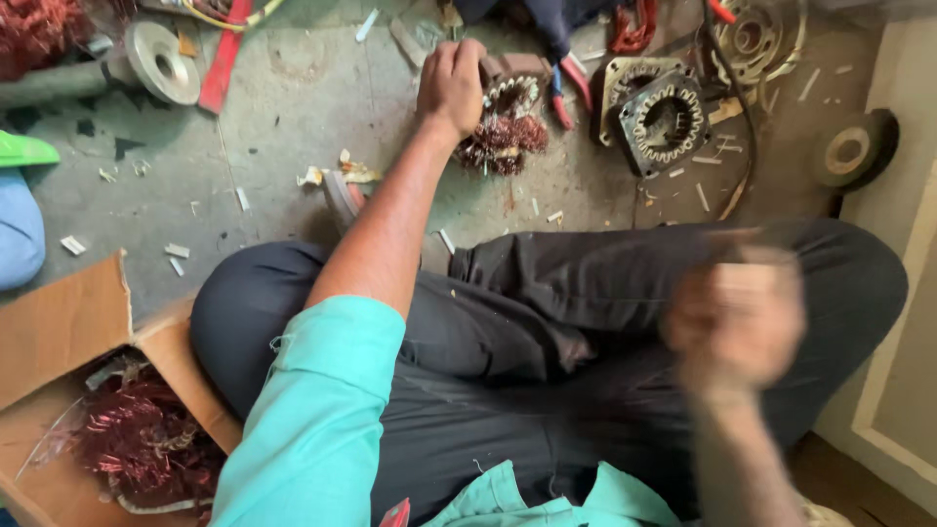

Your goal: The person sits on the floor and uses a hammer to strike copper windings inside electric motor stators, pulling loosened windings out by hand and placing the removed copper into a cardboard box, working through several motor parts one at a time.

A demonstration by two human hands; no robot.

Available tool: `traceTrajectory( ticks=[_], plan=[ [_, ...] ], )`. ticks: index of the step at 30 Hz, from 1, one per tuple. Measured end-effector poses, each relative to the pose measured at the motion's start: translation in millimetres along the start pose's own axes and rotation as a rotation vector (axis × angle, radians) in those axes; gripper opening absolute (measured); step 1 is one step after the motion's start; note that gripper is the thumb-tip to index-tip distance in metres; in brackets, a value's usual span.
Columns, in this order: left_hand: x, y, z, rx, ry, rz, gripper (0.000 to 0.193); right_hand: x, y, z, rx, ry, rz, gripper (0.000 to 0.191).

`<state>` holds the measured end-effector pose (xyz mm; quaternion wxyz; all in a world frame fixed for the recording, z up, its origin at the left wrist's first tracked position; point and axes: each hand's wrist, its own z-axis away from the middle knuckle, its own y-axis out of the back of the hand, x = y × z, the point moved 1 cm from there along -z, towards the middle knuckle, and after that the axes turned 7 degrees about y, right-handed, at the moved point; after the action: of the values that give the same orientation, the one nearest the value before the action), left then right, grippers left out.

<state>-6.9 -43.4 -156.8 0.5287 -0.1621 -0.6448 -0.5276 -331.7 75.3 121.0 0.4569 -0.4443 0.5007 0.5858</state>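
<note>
My left hand (451,83) reaches forward across the floor and grips the top of a motor stator (509,107) with a tangle of copper winding (503,141) spilling out of it. My right hand (737,317) hovers over my crossed right knee, heavily blurred; whether it holds anything cannot be made out. I sit cross-legged in dark trousers and a teal shirt.
A second stator (664,122) lies right of the first, with red-handled pliers (571,88) between them. A cardboard box (68,332) of copper wire stands at lower left. A metal disc (161,60), a grinding wheel (851,148) and paper scraps litter the concrete floor.
</note>
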Motion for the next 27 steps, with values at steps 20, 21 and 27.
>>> traceTrajectory(
  ticks=[20,21,27],
  plan=[
    [4,3,1,-0.074,0.222,0.087,0.045,29,-82,20,-0.163,-0.314,-0.154,0.02],
    [3,5,3,-0.066,0.196,0.076,0.045,34,-102,23,-0.213,-0.433,-0.133,0.02],
    [6,7,9,-0.094,0.111,0.006,0.046,-1,-47,9,-0.241,0.001,0.256,0.026]
  ],
)
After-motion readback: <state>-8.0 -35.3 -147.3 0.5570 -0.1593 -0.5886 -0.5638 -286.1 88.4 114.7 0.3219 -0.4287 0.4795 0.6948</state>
